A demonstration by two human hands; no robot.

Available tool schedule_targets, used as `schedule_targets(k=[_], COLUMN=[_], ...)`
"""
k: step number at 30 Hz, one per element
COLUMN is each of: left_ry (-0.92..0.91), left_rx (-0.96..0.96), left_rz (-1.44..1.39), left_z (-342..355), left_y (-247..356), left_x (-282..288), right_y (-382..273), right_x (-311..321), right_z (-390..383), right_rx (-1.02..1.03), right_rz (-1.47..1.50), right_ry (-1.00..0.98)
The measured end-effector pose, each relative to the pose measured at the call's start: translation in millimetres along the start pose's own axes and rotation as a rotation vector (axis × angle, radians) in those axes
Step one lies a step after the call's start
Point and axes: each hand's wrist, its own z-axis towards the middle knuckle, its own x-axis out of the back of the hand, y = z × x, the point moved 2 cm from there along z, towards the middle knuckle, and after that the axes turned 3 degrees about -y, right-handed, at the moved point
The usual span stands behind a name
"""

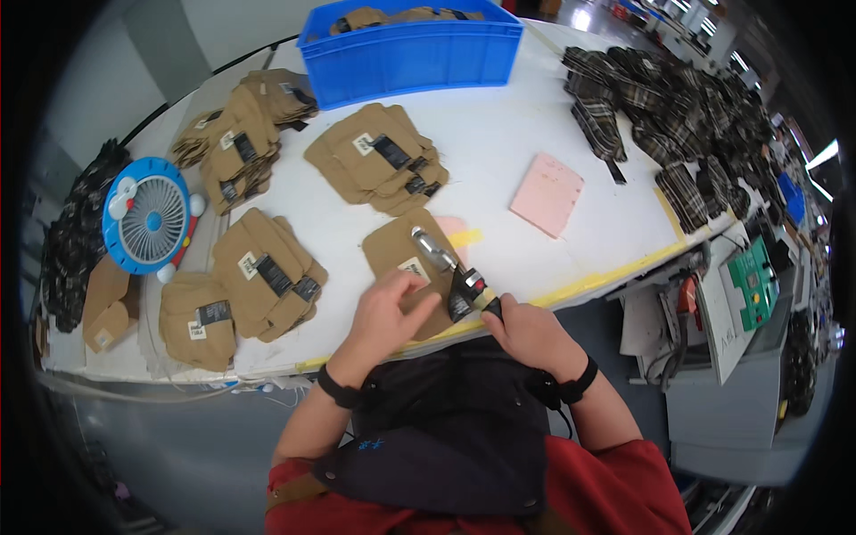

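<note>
A tan fabric piece [392, 242] with a white label and a black tag lies flat near the table's front edge. My right hand [532, 337] is closed round the black handle of a hand tool with a rounded silver head [434, 251]. The tool points away to the left, its head over the tan piece; its exact kind I cannot make out. Resting at the piece's left side, my left hand [390, 318] has thumb and fingers apart and grips nothing visible. Its fingertips are by the white label.
Tan stacks [378, 156] with labels spread over the table's left half. A blue fan [153, 221] stands far left, a blue crate [412, 58] at the back. A pink pad [547, 195] lies right of the work, with dark plaid pieces [664, 107] beyond it.
</note>
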Motion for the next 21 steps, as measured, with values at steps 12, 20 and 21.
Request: schedule_targets(k=[12,20,21], left_ry=[-0.001,0.221,0.370], left_rx=[0.260,0.588,0.422], left_rz=[0.307,0.860,1.019], left_z=[45,-7,-6], left_y=[-48,-52,-49], left_x=[54,188,194], right_y=[30,38,38], right_x=[0,-12,-11], right_z=[27,23,24], right_rx=[-0.207,-0.153,-0.142], right_rz=[0.953,1.091,1.085], right_ry=[-0.129,-0.032,-0.045])
